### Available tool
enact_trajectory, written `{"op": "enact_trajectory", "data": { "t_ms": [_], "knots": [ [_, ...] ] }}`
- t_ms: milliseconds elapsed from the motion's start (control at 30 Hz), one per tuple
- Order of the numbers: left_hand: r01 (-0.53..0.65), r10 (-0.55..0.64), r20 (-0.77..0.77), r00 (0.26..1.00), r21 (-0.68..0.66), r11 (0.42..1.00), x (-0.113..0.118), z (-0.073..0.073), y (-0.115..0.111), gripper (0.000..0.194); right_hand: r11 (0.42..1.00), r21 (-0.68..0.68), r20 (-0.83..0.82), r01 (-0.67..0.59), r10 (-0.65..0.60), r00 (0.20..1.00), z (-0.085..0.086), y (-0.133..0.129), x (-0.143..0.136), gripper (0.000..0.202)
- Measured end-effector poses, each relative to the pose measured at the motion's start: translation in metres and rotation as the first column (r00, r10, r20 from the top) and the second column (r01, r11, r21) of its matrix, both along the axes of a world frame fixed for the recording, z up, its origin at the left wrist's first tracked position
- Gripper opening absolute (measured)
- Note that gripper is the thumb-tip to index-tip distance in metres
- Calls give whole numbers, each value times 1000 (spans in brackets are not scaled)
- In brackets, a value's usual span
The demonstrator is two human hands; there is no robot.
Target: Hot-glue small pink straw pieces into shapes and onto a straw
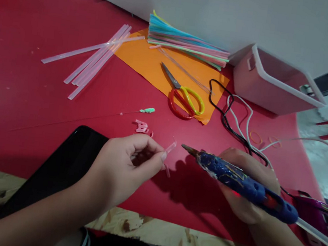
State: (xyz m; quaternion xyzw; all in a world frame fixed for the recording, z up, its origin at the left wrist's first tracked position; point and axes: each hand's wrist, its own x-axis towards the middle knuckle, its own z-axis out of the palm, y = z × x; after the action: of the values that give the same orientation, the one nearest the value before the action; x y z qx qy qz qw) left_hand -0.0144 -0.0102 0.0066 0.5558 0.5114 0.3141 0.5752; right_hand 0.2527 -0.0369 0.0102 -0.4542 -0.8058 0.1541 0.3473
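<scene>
My left hand [134, 163] pinches a short pink piece [171, 147], like a bit of pipe cleaner, between thumb and fingertips. My right hand [250, 184] is wrapped round a blue hot glue gun [236, 176]; its metal nozzle points left, a small gap away from the pink piece. A clear glue stick [319, 236] sticks out of the gun's rear. Just beyond my left hand lie curled pink pipe cleaner pieces [141, 126] and a thin wire with a green fuzzy tip [147, 110]. A black phone-like slab [70, 158] lies partly under my left forearm.
Scissors [186, 97] with red and yellow handles rest on an orange sheet [150, 66]. Behind are bundled pipe cleaners [184, 42]; spare glue sticks [100, 57] lie left. A pink bin [267, 84] stands back right, near black and white cables [229, 116] on the red table [20, 78].
</scene>
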Motion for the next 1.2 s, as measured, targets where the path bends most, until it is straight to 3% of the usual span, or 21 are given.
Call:
{"op": "enact_trajectory", "data": {
  "t_ms": [367, 567, 1200],
  "knots": [
    [41, -41, -46, 998, -19, 999, 0, 4, -1, 19, 988, 87, 50, -125, 121, 991, 0, -1, -1, 23],
    [42, -40, -40, 998, 46, 998, 1, 4, -3, 18, 993, 57, 57, -106, 103, 993, -2, -3, 3, 15],
    [47, -45, -48, 998, 43, 998, 1, 1, -2, 19, 989, 76, 66, -128, 123, 990, -2, -3, 4, 14]
  ]
}}
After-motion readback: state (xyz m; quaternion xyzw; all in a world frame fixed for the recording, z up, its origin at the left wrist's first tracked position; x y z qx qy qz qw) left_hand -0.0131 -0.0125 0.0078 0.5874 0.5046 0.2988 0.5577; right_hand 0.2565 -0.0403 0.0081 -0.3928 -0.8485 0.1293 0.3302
